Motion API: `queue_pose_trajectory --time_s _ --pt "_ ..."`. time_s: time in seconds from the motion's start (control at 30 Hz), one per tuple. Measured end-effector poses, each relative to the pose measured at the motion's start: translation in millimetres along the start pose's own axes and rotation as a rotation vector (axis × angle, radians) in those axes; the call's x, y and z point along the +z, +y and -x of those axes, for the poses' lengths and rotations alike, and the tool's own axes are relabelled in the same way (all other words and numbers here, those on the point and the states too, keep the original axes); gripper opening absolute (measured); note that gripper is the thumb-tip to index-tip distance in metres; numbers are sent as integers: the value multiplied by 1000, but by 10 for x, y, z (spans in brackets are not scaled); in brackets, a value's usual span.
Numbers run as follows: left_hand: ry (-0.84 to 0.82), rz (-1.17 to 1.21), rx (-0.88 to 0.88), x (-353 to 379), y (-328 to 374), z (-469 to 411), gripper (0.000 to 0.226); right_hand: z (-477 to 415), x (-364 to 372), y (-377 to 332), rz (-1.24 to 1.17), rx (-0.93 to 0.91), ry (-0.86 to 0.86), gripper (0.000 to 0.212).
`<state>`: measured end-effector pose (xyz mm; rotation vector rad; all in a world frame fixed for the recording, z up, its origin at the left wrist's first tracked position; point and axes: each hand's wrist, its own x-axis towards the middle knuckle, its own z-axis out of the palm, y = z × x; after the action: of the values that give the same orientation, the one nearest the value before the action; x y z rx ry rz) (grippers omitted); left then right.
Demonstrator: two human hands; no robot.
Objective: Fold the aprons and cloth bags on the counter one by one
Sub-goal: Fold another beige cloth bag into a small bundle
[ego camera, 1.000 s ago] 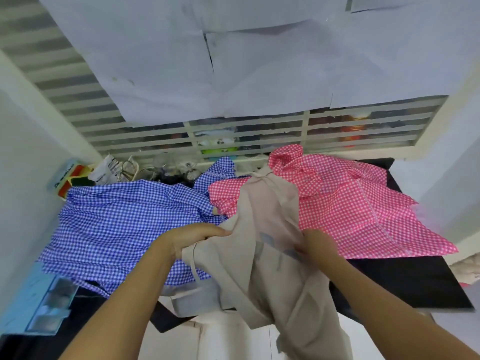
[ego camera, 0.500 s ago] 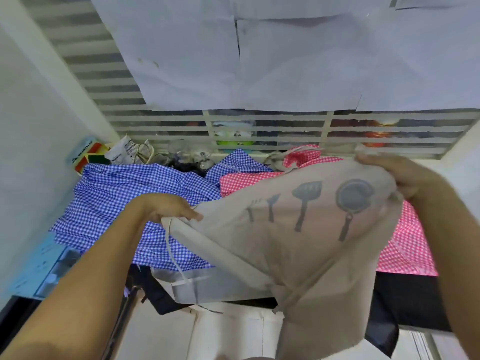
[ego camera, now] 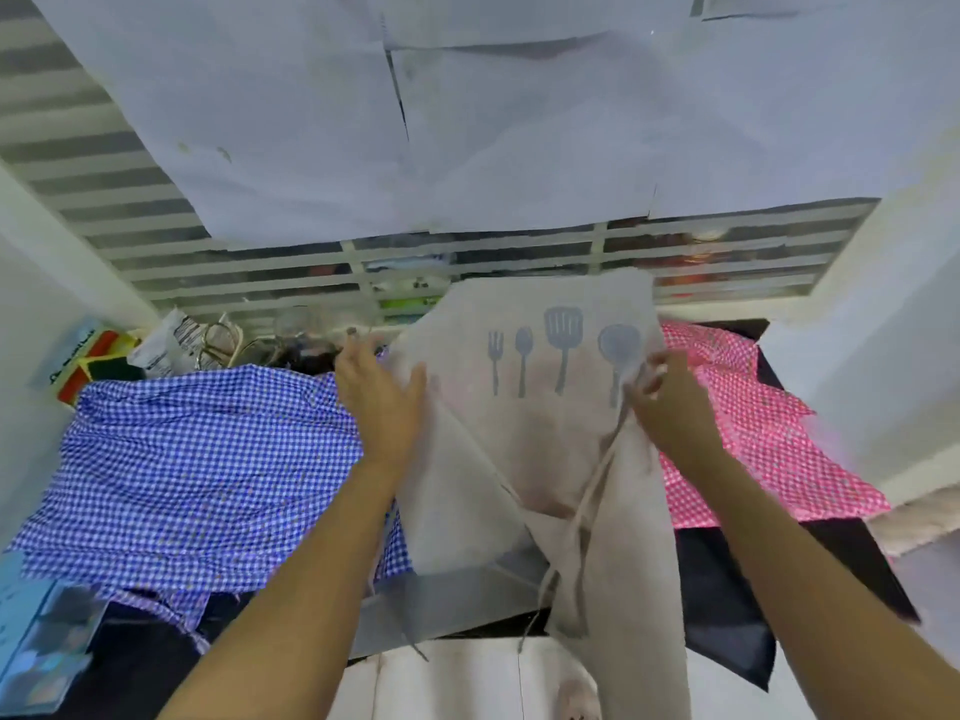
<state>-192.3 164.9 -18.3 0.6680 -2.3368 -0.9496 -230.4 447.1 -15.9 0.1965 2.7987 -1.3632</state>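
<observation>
Moved: apron (ego camera: 530, 449) turned upright.
Left hand (ego camera: 382, 402): 9 o'clock, fingers straight on apron.
Right hand (ego camera: 670, 407): 3 o'clock, pinching apron.

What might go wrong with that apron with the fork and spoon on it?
The beige apron is lifted, with its lower part hanging down; it may slip if the right hand loosens its pinch. Its long ties dangle loose and might tangle into the fold. The left hand lies right beside the blue checked cloth, which could get dragged along.
</observation>
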Motion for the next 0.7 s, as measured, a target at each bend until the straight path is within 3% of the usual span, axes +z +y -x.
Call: queue_pose_trajectory --time_s 0.03,0.1,0.17,0.2,0.3,0.4,0.47,0.53,0.7 --pt "-36 11 47 47 -7 211 42 194 152 147 16 87 -79 44" --pt "-174 99 7 80 -125 616 22 542 375 410 92 257 -209 69" --pt "-284 115 -142 73 -372 950 20 827 532 610 168 349 -281 100" --pt "-318 100 -250 60 -500 1084 24 938 613 718 214 374 -290 105" --pt "-421 86 -547 2 -752 1328 42 1179 720 888 478 328 -304 86" --pt "-579 71 -624 -31 -781 1407 39 1276 829 1012 651 102 -270 60" --pt "-660 153 -592 -31 -764 1415 49 1308 880 967 539 215 -259 59" --pt "-711 238 -552 -49 -704 1419 45 1288 881 878 333 336 -272 52" --pt "-623 371 -382 -173 -492 1286 31 1107 839 859 91 328 -221 25"
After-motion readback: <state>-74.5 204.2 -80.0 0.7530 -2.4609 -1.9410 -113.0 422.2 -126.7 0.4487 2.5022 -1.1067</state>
